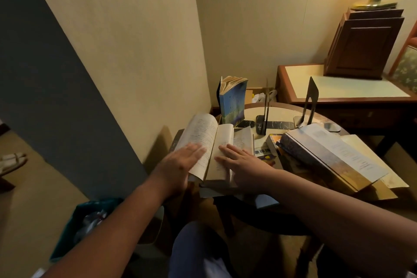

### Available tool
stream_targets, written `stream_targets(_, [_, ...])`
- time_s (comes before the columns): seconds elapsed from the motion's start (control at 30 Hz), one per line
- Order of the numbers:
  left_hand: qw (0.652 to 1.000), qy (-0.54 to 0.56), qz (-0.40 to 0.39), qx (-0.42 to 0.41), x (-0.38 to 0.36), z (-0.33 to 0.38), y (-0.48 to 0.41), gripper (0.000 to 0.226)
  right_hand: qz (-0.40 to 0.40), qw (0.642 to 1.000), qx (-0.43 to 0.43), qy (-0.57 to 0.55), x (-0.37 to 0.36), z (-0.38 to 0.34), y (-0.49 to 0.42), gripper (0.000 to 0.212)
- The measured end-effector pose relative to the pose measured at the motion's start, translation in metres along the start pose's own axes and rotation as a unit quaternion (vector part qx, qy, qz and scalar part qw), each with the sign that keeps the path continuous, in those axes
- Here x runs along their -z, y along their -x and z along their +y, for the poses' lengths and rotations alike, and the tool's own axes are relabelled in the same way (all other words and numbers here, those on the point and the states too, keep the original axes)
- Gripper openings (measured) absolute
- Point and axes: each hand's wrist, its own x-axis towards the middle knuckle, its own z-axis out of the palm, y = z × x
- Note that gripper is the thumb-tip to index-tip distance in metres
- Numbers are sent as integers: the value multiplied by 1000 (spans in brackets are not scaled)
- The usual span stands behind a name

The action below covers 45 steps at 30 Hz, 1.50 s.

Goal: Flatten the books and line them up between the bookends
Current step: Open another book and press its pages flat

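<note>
Both bare forearms reach out, left hand [180, 165] and right hand [241, 165] lying flat with straight fingers on the open cream-paged paperback [209, 135] at the round tabletop's [282, 111] near-left edge. I'd press evenly outward from the spine. Two black metal bookends [266, 115] stand behind it, a loose book pile [327, 153] to the right, in a beige-walled corner.

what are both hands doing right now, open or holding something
Left hand: open, pressing flat on the left page of the open book.
Right hand: open, pressing flat on its right page.
</note>
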Motion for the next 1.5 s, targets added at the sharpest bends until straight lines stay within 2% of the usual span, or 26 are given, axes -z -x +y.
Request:
stream_targets(0.13, [999, 12, -25, -25, 4, 11, -7, 54, 4, 1000, -8, -11, -2, 0, 0, 80])
stream_targets(0.23, [998, -24, -54, -19, 4, 13, -9, 76, 6, 1000, -15, -25, -2, 0, 0, 79])
stream_targets(0.3, [997, -41, -65, -15, 2, 14, -10, 80, 5, 999, -14, -37, 1, -1, 1, 79])
stream_targets(0.5, [1000, -20, -14, -14, -4, 12, -13, 61, 21, 998, -13, -66, 2, -1, 5, 81])
stream_targets(0.7, [998, 65, -1, -24, 1, 7, -10, 49, 32, 994, -26, -102, 1, 0, 2, 83])
stream_targets(0.77, [995, 95, 12, -23, 3, 9, -6, 52, 44, 989, -32, -134, 4, -2, 2, 78])
stream_targets(0.9, [995, 84, 39, -47, 4, 12, -3, 63, 87, 976, -43, -196, 7, -9, 2, 60])
stream_targets(1.07, [996, 69, 40, -51, 0, 5, -4, 47, 113, 977, -46, -174, 4, -14, 1, 53])
stream_targets(1.27, [987, 116, 108, -25, -2, -5, 4, 47, 137, 961, -103, -215, -3, -22, 3, 62])
stream_targets(1.5, [986, 111, 122, 0, -5, -20, 20, 45, 80, 984, -99, -127, -4, -22, 6, 64])
